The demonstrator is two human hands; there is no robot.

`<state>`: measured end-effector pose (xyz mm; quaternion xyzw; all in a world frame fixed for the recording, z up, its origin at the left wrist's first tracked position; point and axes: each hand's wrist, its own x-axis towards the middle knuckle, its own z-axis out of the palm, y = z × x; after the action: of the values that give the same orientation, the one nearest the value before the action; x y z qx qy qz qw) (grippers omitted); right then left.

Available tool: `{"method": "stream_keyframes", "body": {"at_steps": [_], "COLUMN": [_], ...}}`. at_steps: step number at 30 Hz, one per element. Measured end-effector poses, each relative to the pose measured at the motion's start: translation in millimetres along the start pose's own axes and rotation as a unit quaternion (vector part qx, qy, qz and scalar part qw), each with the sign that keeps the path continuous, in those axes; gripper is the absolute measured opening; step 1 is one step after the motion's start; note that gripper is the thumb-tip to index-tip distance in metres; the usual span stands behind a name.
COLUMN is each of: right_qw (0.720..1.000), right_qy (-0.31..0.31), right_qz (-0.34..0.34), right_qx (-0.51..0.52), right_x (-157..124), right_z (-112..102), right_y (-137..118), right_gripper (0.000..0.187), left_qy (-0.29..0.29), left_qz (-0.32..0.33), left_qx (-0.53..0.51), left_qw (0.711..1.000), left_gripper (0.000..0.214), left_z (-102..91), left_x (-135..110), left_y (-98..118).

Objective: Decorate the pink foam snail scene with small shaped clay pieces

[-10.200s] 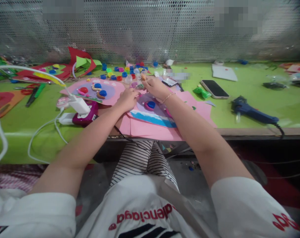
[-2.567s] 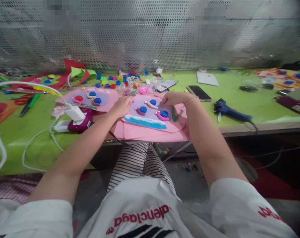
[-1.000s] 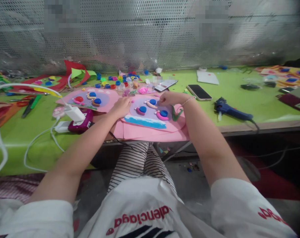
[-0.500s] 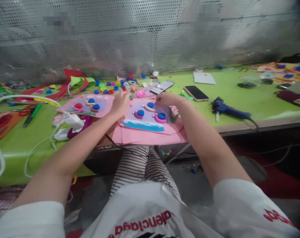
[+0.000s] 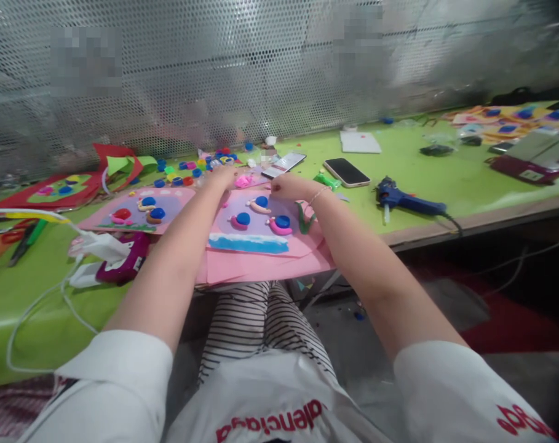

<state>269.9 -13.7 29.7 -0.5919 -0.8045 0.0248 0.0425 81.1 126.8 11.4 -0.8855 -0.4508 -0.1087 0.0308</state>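
My left hand (image 5: 222, 179) reaches past the upper left of a pink and lilac craft card (image 5: 221, 228); its fingers are blurred and I cannot tell their hold. Beside it lies a bright pink lump of modelling clay (image 5: 244, 181). Over the card's upper right edge, my right hand (image 5: 291, 186) has its fingers curled closed, and what they hold, if anything, is hidden. On this card are clay snails with blue bottle-cap shells, one a pink snail (image 5: 280, 225), above a blue and white painted strip (image 5: 249, 243). A second snail card (image 5: 168, 200) lies to the left.
Loose coloured bottle caps (image 5: 175, 178) lie behind the cards. A phone (image 5: 347, 172) and a blue glue gun (image 5: 411, 200) are to the right. White chargers sit in a purple power strip (image 5: 129, 258) at left, with scissors (image 5: 23, 240) beyond. A perforated metal panel (image 5: 242, 80) stands behind.
The view has shifted, so the table items appear further left. My left hand has moved forward, away from me, towards the caps and clay. My right hand stays at the card's upper edge.
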Motion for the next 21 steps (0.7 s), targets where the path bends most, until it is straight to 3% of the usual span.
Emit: {"method": "stream_keyframes", "body": {"at_steps": [4, 9, 15, 21], "right_qw": [1.0, 0.999, 0.999, 0.997], "right_qy": [0.007, 0.029, 0.042, 0.063], "right_qz": [-0.006, 0.0, 0.004, 0.0], "right_qx": [0.003, 0.013, 0.029, 0.038], "right_x": [-3.3, -6.0, -7.1, -6.0], "right_z": [-4.9, -8.3, -9.3, -9.1], "right_y": [-2.6, -1.5, 2.5, 2.2], "right_gripper": [0.024, 0.025, 0.024, 0.021], "left_qy": [-0.062, -0.081, -0.04, 0.034], "left_qz": [-0.037, -0.062, -0.11, -0.076], "left_qx": [0.017, 0.021, 0.044, 0.047], "left_qw": [0.997, 0.995, 0.992, 0.995], "left_gripper": [0.028, 0.03, 0.024, 0.029], "left_z": [-0.1, -3.9, -5.8, -17.7], "left_x": [13.1, 8.0, -6.8, -20.0], "left_y": [-7.0, -6.8, 3.3, 12.7]}}
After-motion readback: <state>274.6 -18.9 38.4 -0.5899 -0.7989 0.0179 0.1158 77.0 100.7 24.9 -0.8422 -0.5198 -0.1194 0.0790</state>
